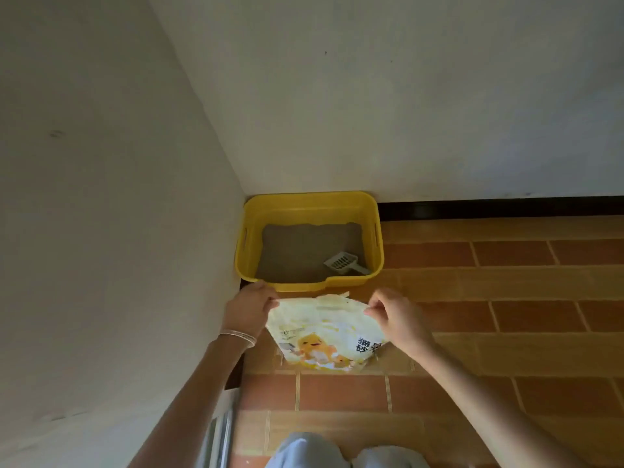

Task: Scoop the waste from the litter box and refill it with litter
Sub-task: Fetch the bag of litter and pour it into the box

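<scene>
Nearest, pinching the top corners of a printed litter bag (324,336): left grip (251,307) and right grip (393,315), likely spreading its mouth for pouring. Just beyond, tucked into the wall corner: yellow litter box (310,199), holding litter (297,248), grey scoop (342,263) lying near right.

Yellow litter box (310,201), grey scoop (341,263), yellow-and-white printed bag (324,336).

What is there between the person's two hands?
The bag: its top edge stretches between the left hand and right hand, each pinching a corner, in the head view.
</scene>
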The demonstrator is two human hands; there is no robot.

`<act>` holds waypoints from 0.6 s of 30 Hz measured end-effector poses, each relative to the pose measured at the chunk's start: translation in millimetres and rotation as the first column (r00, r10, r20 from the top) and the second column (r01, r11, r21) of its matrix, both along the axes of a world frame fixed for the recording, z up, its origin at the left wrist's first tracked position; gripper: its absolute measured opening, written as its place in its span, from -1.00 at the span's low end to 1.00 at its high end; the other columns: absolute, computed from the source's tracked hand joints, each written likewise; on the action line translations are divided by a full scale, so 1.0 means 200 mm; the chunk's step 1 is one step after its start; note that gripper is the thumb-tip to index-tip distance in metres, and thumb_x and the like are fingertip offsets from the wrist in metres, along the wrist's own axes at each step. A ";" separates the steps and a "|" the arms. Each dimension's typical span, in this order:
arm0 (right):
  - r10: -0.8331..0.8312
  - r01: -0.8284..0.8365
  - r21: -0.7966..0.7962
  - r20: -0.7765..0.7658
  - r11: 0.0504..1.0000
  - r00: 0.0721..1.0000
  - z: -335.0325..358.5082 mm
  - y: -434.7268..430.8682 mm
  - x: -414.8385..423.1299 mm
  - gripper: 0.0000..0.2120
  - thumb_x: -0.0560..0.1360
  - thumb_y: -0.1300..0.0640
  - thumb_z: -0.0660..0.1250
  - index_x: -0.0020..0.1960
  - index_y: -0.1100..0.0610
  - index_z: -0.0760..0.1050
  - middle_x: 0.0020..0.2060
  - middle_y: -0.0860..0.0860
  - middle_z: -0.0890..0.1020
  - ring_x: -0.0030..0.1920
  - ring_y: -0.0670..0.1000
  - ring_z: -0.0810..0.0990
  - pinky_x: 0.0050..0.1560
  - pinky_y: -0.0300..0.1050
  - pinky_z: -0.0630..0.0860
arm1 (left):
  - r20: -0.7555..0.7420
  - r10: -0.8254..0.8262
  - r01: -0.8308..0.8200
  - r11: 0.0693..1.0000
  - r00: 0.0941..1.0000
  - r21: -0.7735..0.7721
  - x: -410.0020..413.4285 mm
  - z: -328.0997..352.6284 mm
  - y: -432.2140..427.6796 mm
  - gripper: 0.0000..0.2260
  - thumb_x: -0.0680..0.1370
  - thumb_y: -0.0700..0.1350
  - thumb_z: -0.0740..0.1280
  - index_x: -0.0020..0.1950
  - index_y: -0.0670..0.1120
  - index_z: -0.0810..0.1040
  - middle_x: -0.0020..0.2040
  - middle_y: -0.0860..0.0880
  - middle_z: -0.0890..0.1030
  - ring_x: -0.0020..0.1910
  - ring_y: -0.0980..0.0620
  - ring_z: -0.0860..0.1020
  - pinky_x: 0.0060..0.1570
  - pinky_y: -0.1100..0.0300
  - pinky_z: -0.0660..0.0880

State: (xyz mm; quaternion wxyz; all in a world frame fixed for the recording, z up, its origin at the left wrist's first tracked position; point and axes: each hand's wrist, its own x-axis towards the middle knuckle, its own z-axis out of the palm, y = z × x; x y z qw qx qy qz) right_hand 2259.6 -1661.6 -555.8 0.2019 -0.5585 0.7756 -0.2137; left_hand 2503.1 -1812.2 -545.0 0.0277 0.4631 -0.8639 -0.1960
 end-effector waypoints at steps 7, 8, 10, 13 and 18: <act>-0.002 0.103 -0.352 0.276 0.930 0.961 -0.19 -0.07 -0.17 -0.42 0.32 -0.13 0.38 0.27 0.07 0.40 0.10 -0.09 0.48 -0.01 -0.20 0.53 0.09 -0.38 0.41 | -0.616 0.272 -0.235 0.961 0.739 0.143 -0.03 -0.27 -0.13 -0.60 0.37 -0.22 0.49 0.15 0.02 0.49 -0.10 0.13 0.59 -0.17 0.26 0.55 -0.15 0.52 0.42; -0.008 0.141 -0.342 0.363 0.929 0.932 -0.22 -0.04 -0.18 -0.32 0.29 -0.14 0.42 0.34 0.05 0.34 0.16 -0.11 0.46 0.06 -0.21 0.52 0.14 -0.40 0.38 | -0.666 0.343 -0.269 0.939 0.663 0.216 -0.04 -0.32 -0.12 -0.52 0.34 -0.19 0.53 0.17 0.04 0.45 -0.09 0.18 0.57 -0.16 0.24 0.56 -0.14 0.48 0.46; -0.004 0.176 -0.295 0.503 0.939 0.864 -0.31 0.03 -0.19 -0.14 0.22 -0.23 0.48 0.42 -0.08 0.23 0.22 -0.21 0.45 0.18 -0.22 0.47 0.18 -0.36 0.39 | -0.728 0.427 -0.277 0.904 0.536 0.326 -0.04 -0.43 -0.10 -0.43 0.28 -0.12 0.57 0.18 0.06 0.39 -0.04 0.22 0.56 -0.06 0.17 0.57 -0.09 0.32 0.53; -0.004 0.171 -0.221 0.599 0.960 0.800 -0.47 0.13 -0.17 -0.11 0.09 -0.34 0.49 0.35 -0.30 0.22 0.23 -0.32 0.46 0.19 -0.25 0.46 0.14 -0.29 0.46 | -0.733 0.450 -0.262 0.893 0.511 0.366 -0.04 -0.60 -0.06 -0.50 0.34 -0.16 0.53 0.17 0.02 0.38 0.01 0.16 0.53 -0.01 0.13 0.56 -0.16 0.37 0.53; -0.049 0.210 -0.178 0.639 0.961 0.767 -0.63 0.19 -0.09 -0.27 0.06 -0.26 0.53 0.17 -0.16 0.38 0.08 -0.34 0.57 0.10 -0.26 0.54 0.01 -0.43 0.46 | -0.697 0.460 -0.241 0.886 0.550 0.395 -0.02 -0.75 0.04 -0.62 0.38 -0.14 0.50 0.14 -0.06 0.47 -0.08 0.15 0.57 -0.11 0.24 0.54 -0.29 0.50 0.45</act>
